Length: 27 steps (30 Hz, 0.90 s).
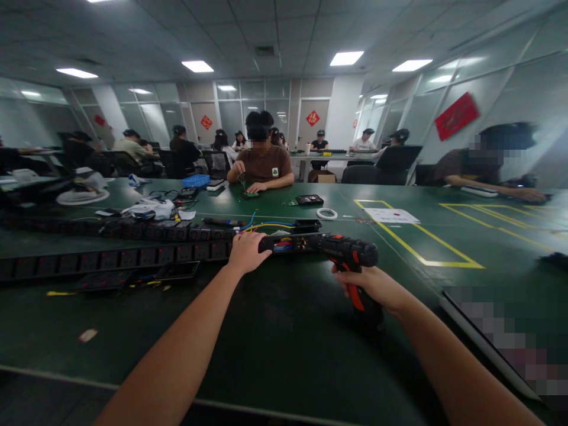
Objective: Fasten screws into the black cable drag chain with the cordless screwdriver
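Observation:
My right hand (375,287) is closed round the grip of a black and orange cordless drill (355,251). The drill lies level, its front end pointing left at the open end of a long black power strip (151,256). Coloured wires (284,244) show inside that open end. My left hand (247,251) is wrapped over the strip just left of the wires. Whether the drill's tip touches the strip I cannot make out. Behind it lies a second strip of black sockets (177,231), with blue and yellow wires (266,225) coming from its right end.
Loose black housings (180,271) lie in front of the strip. Farther back on the green table (275,343) are a roll of white tape (327,213), a paper sheet (390,215) and a blue basket (196,181). A person (264,163) works across the table; another sits at right.

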Tool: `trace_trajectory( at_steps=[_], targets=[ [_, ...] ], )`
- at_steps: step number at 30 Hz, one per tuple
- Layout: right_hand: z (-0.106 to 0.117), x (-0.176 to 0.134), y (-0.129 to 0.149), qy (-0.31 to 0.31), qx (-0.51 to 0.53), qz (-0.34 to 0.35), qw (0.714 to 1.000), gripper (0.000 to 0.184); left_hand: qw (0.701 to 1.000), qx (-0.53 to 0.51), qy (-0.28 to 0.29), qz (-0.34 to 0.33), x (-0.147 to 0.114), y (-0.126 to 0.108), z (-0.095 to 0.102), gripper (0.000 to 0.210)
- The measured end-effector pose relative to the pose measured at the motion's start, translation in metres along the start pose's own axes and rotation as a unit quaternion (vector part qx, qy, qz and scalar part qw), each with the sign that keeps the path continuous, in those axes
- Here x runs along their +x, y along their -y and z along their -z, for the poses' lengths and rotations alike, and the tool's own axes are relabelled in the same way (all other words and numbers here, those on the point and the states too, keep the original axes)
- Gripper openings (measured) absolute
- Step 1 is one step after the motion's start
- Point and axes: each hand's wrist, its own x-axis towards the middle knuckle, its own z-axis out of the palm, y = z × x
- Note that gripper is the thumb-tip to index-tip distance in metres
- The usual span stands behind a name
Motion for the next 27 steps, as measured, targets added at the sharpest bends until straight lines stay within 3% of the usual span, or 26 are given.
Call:
trace_trajectory(
  at_steps=[27],
  targets=[
    [0.0009, 0.0036, -0.0038, -0.015, 0.004, 0.003, 1.000, 0.026, 1.000, -0.009, 0.008, 0.002, -0.0004, -0.0003, 0.0015, 0.050]
  ],
)
